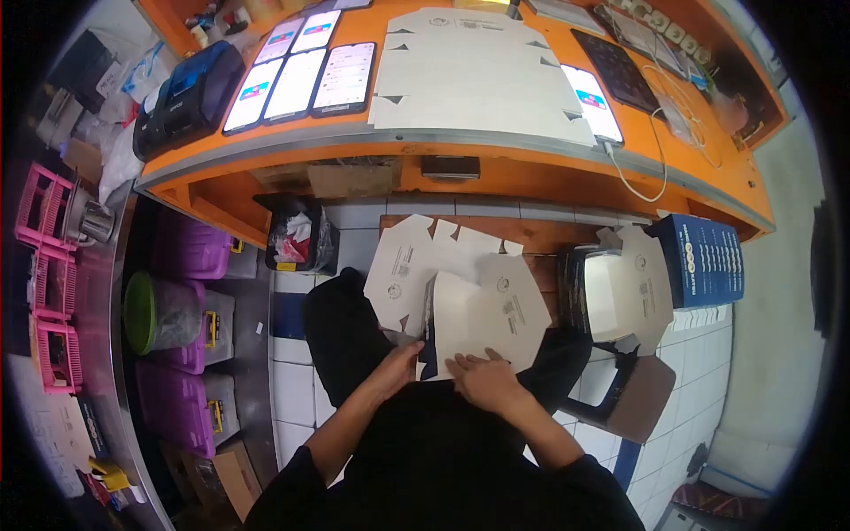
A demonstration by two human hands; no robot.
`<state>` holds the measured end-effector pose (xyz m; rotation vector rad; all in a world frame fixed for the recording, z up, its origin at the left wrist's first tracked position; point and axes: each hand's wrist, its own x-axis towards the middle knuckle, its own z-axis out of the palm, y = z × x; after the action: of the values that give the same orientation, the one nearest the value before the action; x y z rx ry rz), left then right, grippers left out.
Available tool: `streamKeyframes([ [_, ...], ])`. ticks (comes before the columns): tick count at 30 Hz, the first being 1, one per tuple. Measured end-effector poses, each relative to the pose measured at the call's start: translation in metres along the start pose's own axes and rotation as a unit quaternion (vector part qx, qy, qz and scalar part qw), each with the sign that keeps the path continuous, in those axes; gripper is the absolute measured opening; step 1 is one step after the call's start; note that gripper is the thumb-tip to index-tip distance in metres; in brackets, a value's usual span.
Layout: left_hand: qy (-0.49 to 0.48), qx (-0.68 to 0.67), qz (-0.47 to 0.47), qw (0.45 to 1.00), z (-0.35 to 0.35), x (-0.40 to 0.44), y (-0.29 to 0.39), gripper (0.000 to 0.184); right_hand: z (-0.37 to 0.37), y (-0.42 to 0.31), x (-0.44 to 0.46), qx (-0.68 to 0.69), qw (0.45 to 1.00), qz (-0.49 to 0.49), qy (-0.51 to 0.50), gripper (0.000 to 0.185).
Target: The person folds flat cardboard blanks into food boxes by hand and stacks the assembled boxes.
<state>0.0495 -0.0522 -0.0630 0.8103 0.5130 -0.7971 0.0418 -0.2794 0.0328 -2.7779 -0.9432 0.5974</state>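
A partly folded white cardboard box blank (485, 323) with a dark outer side lies across my lap. My left hand (396, 372) is at its near left corner, fingers pressed together on the dark edge flap. My right hand (486, 379) rests on the near part of the same blank, its fingers spread on the white surface. Under and beyond it lies another flat white blank (403, 265) with printed marks and cut slots. To the right stands a folded open box (615, 288), white inside, its lid raised.
An orange counter (354, 142) crosses ahead, holding several phones (295, 84), a stack of white blanks (478, 80), a tablet (615, 71) and a black printer (189, 97). A bin (304, 234) stands ahead left, purple containers (181, 411) at left, blue boxes (708, 261) at right.
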Motion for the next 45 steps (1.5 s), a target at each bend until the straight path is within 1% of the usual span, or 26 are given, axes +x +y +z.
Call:
streamKeyframes([
  [1,0.002,0.001,-0.003,1.000,0.007,-0.012,0.006,0.050,0.001,0.004,0.000,0.032,0.999,0.004,-0.028,0.047],
  [2,0.021,0.194,0.135,0.971,0.013,-0.026,0.014,0.052,0.002,0.006,-0.001,0.034,0.999,0.005,-0.027,0.047],
  [3,0.036,0.376,0.268,0.886,0.016,-0.034,0.024,0.056,0.002,0.010,0.000,0.041,0.999,-0.001,-0.002,0.041],
  [4,-0.034,0.509,0.341,0.790,0.011,-0.038,0.041,0.065,0.001,0.012,0.000,0.049,0.998,-0.007,0.023,0.036],
  [5,-0.035,0.510,0.339,0.790,0.009,-0.042,0.050,0.065,-0.004,0.015,0.002,0.051,0.998,-0.006,0.024,0.036],
  [7,-0.112,0.562,0.329,0.751,0.031,-0.065,0.076,0.055,-0.019,0.022,0.006,0.134,0.991,0.007,0.005,0.024],
  [10,-0.085,0.615,0.329,0.711,0.048,-0.071,0.090,0.048,-0.026,0.029,0.009,0.199,0.978,-0.002,0.065,0.022],
  [14,-0.096,0.639,0.324,0.691,0.049,-0.065,0.095,0.031,-0.034,0.033,0.009,0.183,0.982,-0.004,0.041,0.023],
  [16,-0.054,0.535,0.309,0.784,0.025,-0.050,0.095,0.019,-0.033,0.040,0.008,0.205,0.977,0.027,0.055,0.024],
  [19,-0.040,0.444,0.350,0.824,0.008,-0.042,0.096,0.014,-0.042,0.049,0.008,0.246,0.960,0.080,0.111,0.026],
  [23,-0.010,0.480,0.354,0.803,0.023,-0.045,0.086,0.011,-0.037,0.049,0.012,0.228,0.965,0.100,0.086,0.033],
  [24,0.051,0.492,0.322,0.808,0.039,-0.051,0.086,0.009,-0.036,0.047,0.014,0.228,0.965,0.098,0.084,0.033],
  [25,0.053,0.490,0.322,0.808,0.044,-0.050,0.083,0.009,-0.035,0.043,0.015,0.237,0.964,0.090,0.076,0.033],
  [27,0.089,0.610,0.475,0.627,0.051,-0.046,0.079,0.008,-0.038,0.037,0.020,0.244,0.964,0.083,0.068,0.034],
  [28,0.129,0.604,0.515,0.595,0.054,-0.043,0.074,0.009,-0.041,0.032,0.021,0.254,0.961,0.095,0.049,0.031],
  [29,0.129,0.603,0.515,0.596,0.058,-0.043,0.071,0.009,-0.042,0.029,0.022,0.265,0.958,0.108,0.031,0.028],
  [31,0.137,0.642,0.536,0.531,0.065,-0.047,0.068,0.006,-0.039,0.026,0.024,0.251,0.962,0.101,0.036,0.028],
  [32,0.137,0.643,0.535,0.531,0.066,-0.048,0.066,0.006,-0.035,0.024,0.024,0.237,0.966,0.092,0.042,0.028],
  [34,0.033,0.716,0.520,0.465,0.066,-0.051,0.063,0.008,-0.026,0.026,0.023,0.246,0.965,0.075,0.041,0.030],
  [35,0.036,0.716,0.519,0.466,0.064,-0.051,0.063,0.008,-0.024,0.027,0.023,0.252,0.965,0.058,0.041,0.032],
  [37,0.054,0.698,0.481,0.527,0.063,-0.049,0.066,0.011,-0.031,0.025,0.023,0.255,0.964,0.062,0.039,0.031],
  [40,0.088,0.698,0.436,0.561,0.070,-0.054,0.082,0.014,-0.055,0.022,0.014,0.247,0.966,0.074,0.034,0.028],
  [41,0.086,0.698,0.437,0.560,0.067,-0.052,0.082,0.014,-0.062,0.022,0.012,0.234,0.969,0.076,0.027,0.025],
  [43,0.048,0.648,0.421,0.632,0.054,-0.044,0.081,0.021,-0.061,0.031,0.000,0.192,0.976,0.085,0.055,0.022],
  [44,0.049,0.647,0.421,0.633,0.048,-0.042,0.080,0.021,-0.061,0.035,-0.005,0.151,0.981,0.093,0.080,0.019],
  [45,0.101,0.635,0.419,0.641,0.043,-0.040,0.078,0.022,-0.063,0.037,-0.008,0.150,0.981,0.094,0.078,0.019],
])
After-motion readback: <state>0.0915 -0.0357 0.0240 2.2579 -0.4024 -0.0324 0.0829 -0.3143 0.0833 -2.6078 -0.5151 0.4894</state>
